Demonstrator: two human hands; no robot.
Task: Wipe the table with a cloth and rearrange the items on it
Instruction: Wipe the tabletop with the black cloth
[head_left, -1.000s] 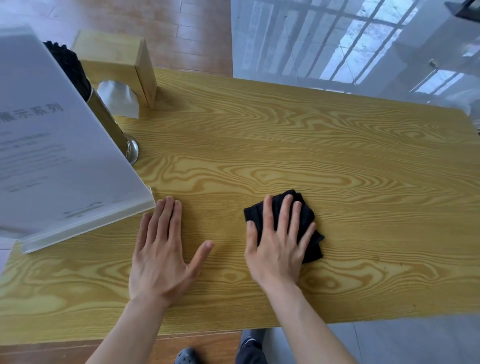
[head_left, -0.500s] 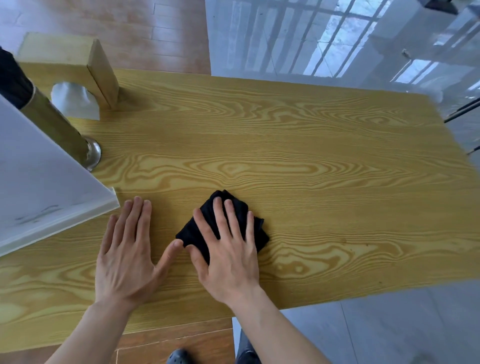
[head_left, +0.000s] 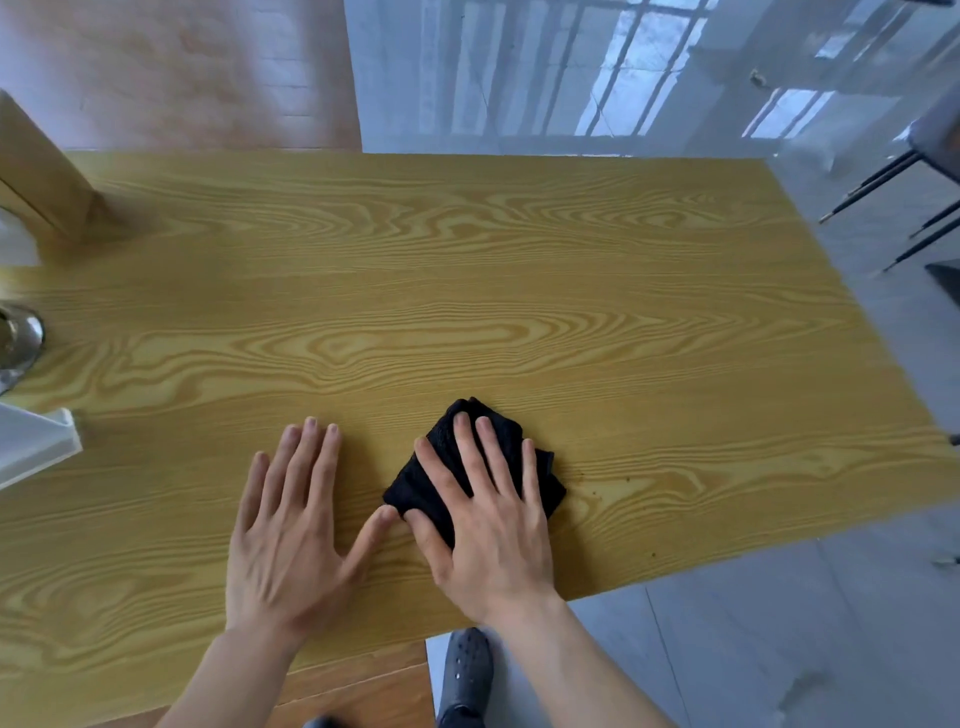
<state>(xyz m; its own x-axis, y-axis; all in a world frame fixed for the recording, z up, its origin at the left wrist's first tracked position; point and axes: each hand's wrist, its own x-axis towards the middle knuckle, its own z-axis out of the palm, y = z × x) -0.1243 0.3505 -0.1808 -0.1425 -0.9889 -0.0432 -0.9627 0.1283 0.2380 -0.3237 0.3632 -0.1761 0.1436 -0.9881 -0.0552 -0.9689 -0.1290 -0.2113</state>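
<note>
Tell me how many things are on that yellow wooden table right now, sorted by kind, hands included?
Bare hands pressed flat: 2, the left hand on the wood, the right hand on the cloth.
Folded black cloth: 1
Light wooden box at the far left: 1
Shiny metal base at the left edge: 1
White sign stand, cut off: 1
Total: 6

Glossy grey floor tiles (head_left: 597, 78) mirror window light; wood flooring (head_left: 197, 67) left, black chair legs (head_left: 883, 182) right

Grey shoe (head_left: 464, 670) on floor; dark chair legs (head_left: 878, 187) at right.
</note>
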